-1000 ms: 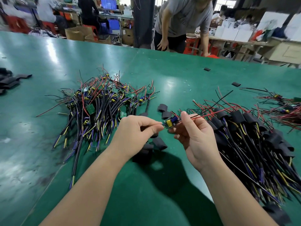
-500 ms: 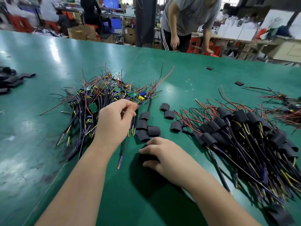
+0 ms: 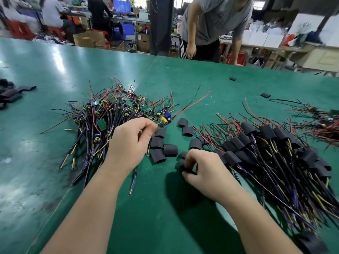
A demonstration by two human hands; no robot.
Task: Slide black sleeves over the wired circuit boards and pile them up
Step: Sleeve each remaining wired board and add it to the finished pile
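The step in hand looks like gathering the two parts for one more assembly: a board in one hand and a sleeve in the other, not yet brought together. The left hand (image 3: pixel 128 142) reaches to the near right edge of the tangled heap of bare wired circuit boards (image 3: pixel 110 114) on the green counter (image 3: pixel 146 217). Its grip is closed to a pinch, thumb and forefinger meeting on the corner of a small circuit board with a yellow capacitor and a blue part (image 3: pixel 164 119). That board's long red and black leads (image 3: pixel 192 101) run up and away to the right. The right hand (image 3: pixel 201 167) sits low over the counter, just in front of the scatter of loose short black tubular sleeves (image 3: pixel 159 143). Its grip is curled down and clamped on one short black sleeve (image 3: pixel 180 163), which shows dark at the fingertips; the fingers hide most of it, so I cannot tell how squarely it is held. The pile of finished boards in black sleeves (image 3: pixel 266 143) lies to the right, apart from both hands. As I judge it, the next move calls for lifting the board clear of its neighbours' wires without dragging them. Then the flattened sleeve has to be squeezed open, its mouth lined up with the board's end, and slid on over the components.
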